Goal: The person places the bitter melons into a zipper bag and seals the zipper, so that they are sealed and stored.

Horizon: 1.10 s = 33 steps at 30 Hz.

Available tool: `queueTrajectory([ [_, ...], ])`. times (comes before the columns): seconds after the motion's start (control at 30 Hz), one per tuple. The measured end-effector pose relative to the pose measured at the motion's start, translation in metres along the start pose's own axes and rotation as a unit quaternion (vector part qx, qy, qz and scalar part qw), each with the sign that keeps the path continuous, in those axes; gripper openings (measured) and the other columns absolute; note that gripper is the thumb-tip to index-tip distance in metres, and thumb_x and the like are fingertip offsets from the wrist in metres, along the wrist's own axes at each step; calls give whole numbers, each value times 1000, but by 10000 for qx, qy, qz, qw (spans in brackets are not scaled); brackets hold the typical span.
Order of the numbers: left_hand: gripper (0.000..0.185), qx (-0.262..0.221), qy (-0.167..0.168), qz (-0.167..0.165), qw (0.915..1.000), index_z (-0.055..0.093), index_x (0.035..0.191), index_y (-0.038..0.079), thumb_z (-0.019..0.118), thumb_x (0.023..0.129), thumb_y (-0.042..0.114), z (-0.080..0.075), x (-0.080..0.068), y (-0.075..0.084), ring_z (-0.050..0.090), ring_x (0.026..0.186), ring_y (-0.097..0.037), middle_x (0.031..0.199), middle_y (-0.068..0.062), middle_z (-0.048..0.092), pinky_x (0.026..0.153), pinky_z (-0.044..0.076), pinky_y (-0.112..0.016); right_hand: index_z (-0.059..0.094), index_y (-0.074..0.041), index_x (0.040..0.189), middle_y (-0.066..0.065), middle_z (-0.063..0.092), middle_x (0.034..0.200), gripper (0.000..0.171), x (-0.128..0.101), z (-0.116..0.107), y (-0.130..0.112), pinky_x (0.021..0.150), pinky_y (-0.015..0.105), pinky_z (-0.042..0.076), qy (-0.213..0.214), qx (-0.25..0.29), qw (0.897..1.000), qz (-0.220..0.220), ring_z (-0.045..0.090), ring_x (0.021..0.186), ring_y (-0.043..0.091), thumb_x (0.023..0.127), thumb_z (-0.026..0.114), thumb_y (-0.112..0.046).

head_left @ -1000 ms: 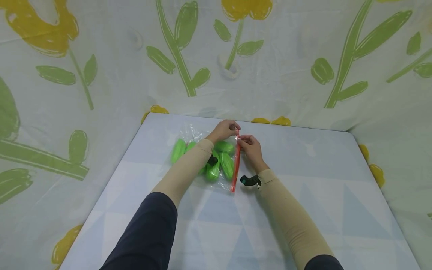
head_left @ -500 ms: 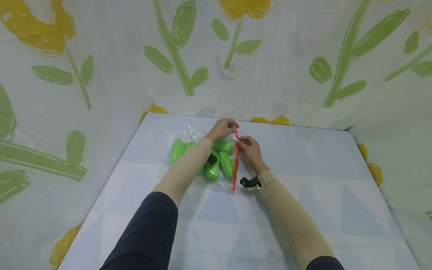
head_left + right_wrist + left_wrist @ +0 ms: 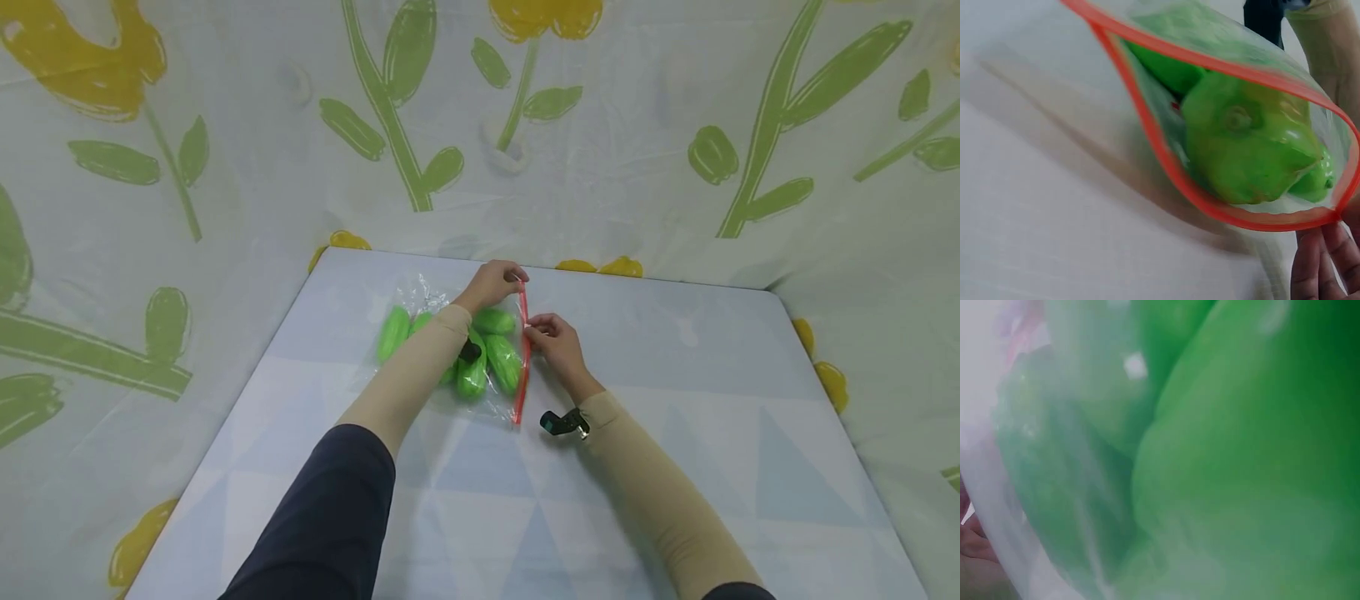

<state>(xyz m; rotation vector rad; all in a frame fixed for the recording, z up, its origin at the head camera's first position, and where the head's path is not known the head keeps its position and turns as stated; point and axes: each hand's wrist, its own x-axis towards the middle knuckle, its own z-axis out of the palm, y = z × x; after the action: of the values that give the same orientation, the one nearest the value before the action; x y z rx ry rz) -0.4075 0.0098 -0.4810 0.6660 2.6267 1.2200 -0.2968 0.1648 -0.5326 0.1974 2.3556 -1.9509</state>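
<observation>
A clear zip bag (image 3: 495, 410) lies on the table, holding several plump green gourd-like vegetables (image 3: 504, 363). Its red zip strip (image 3: 523, 367) runs down the right side. At the strip's far end, my left hand (image 3: 493, 282) pinches the bag's edge. Slightly nearer, my right hand (image 3: 557, 343) pinches the same strip between thumb and fingers. In the right wrist view the red-edged mouth (image 3: 1222, 220) gapes apart, showing the vegetables (image 3: 1244, 137) inside, with fingers (image 3: 1319, 265) at its corner. Green shapes (image 3: 1241, 437), blurred behind plastic, fill the left wrist view.
The pale table (image 3: 675, 467) has blue triangle patterns. Its far edge meets a hanging cloth (image 3: 615, 192) printed with flowers and leaves. A black wrist camera (image 3: 564, 423) sits at my right wrist, another (image 3: 469, 350) at my left, above the bag.
My right hand has slid along the red strip toward me, widening the gap between the hands. My left hand stays at the strip's far end, and the bag has barely shifted.
</observation>
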Motion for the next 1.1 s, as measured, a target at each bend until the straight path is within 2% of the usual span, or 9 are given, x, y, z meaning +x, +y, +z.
queueTrajectory([
  [0.57,21,-75,36,-70,9999,66,109,7,62,89,14,-4,-3,0,61,98,-17,103,-6,68,81,49,-28,59,-9,104,8,61,92,24,-32,-4,9,68,27,54,-311,-176,9994,-38,59,77,16,86,66,-23],
  [1.1,24,-133,33,-145,9998,65,111,4,61,90,13,-8,-5,2,59,98,-18,104,-6,66,81,49,-30,60,-12,103,8,62,94,24,-53,-14,15,60,27,47,-672,-634,9957,-74,59,76,20,86,66,-27],
])
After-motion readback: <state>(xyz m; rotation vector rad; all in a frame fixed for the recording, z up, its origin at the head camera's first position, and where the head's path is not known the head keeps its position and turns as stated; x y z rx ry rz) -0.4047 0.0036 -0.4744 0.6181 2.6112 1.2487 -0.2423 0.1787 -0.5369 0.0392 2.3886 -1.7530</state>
